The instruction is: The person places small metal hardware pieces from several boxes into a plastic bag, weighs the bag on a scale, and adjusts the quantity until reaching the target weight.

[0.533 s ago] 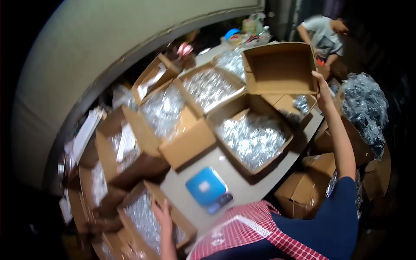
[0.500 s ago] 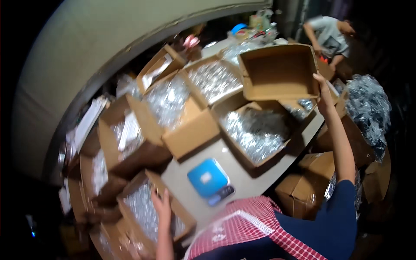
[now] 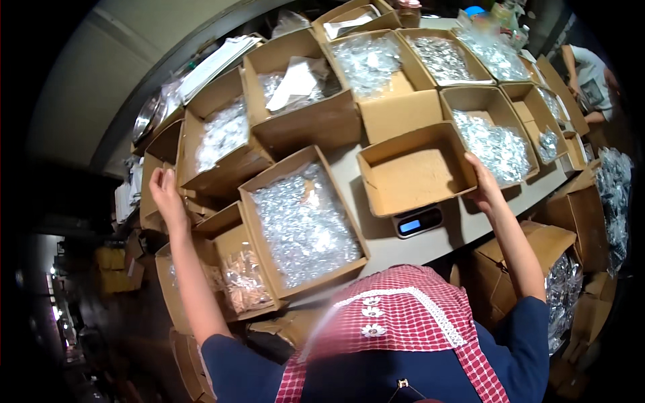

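Note:
An empty brown cardboard box [image 3: 416, 164] sits over the small kitchen scale [image 3: 418, 221], whose lit display shows at its front. My right hand [image 3: 485, 185] grips this box by its right wall. At the left, my left hand [image 3: 169, 200] is raised beside a brown box [image 3: 161, 151], its fingers slightly bent and apart, with nothing visible in them. Between my arms, a large box holds many small clear plastic packets [image 3: 302, 221]. Nearer my left forearm, another box contains packets of orange-brown pieces [image 3: 243, 279].
Open boxes of shiny packets line the table's back, among them one with white paper [image 3: 295, 87]. A stack of white sheets [image 3: 218, 64] lies at the far left. Cartons [image 3: 524, 262] and a bulging plastic bag [image 3: 615, 201] stand right. Another person [image 3: 591, 80] is at the far right.
My right hand has lowered the empty box onto the scale. My left hand has left the packet box's edge and moved to the boxes farther left. The view has turned.

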The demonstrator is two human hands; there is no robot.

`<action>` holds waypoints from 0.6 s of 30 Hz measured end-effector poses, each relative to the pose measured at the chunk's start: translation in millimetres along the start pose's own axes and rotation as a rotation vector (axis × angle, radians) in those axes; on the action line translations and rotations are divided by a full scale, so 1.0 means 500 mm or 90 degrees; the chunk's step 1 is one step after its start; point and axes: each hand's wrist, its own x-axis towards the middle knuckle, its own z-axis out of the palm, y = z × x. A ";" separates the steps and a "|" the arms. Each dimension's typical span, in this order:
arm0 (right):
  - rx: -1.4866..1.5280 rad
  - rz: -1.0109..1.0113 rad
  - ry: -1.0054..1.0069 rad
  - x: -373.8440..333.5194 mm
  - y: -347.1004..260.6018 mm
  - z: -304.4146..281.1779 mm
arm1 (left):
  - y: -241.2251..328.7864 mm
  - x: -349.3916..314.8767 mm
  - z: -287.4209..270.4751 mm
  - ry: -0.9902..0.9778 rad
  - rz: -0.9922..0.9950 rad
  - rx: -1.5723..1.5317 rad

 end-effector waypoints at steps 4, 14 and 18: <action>-0.090 -0.029 0.068 0.043 0.040 0.013 | -0.128 0.137 -0.153 0.072 -0.066 0.056; -0.654 -0.500 0.361 0.088 0.022 -0.172 | -0.349 0.370 -0.119 -0.195 0.219 0.501; -0.792 -0.428 0.504 0.171 0.091 -0.341 | -0.494 0.468 -0.072 -0.427 -0.046 0.686</action>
